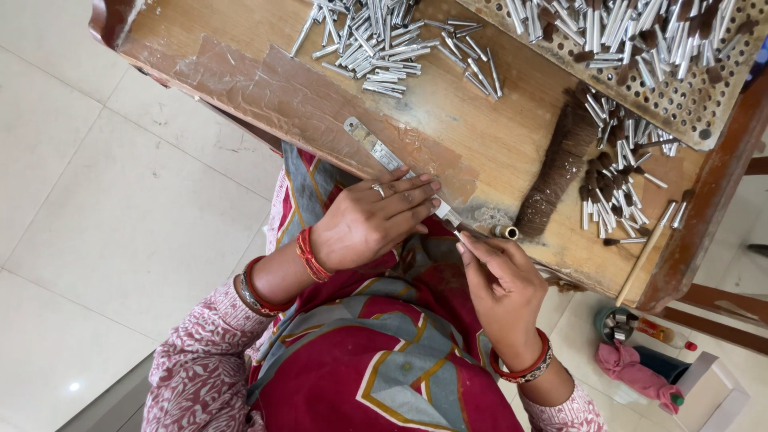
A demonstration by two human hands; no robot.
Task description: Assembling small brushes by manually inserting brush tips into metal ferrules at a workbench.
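My left hand [370, 222] lies flat over a long thin metal blade [374, 147] that rests on the wooden workbench [264, 88], its fingers pressing the blade's near end. My right hand [502, 286] pinches a small item at the blade's tip, by the bench's near edge; what it holds is too small to tell. A short brass-coloured tube [506, 232] lies just beyond my right fingertips. A bundle of brown hair [558, 164] stretches across the bench beside it.
A heap of small metal tubes [380, 40] lies at the bench's far side. A perforated tray [680, 100] carries several more tubes. Tubes tipped with brown hair [616, 172] are piled right. A wooden stick [644, 254], pink cloth [632, 370] and a tin [616, 324] sit below.
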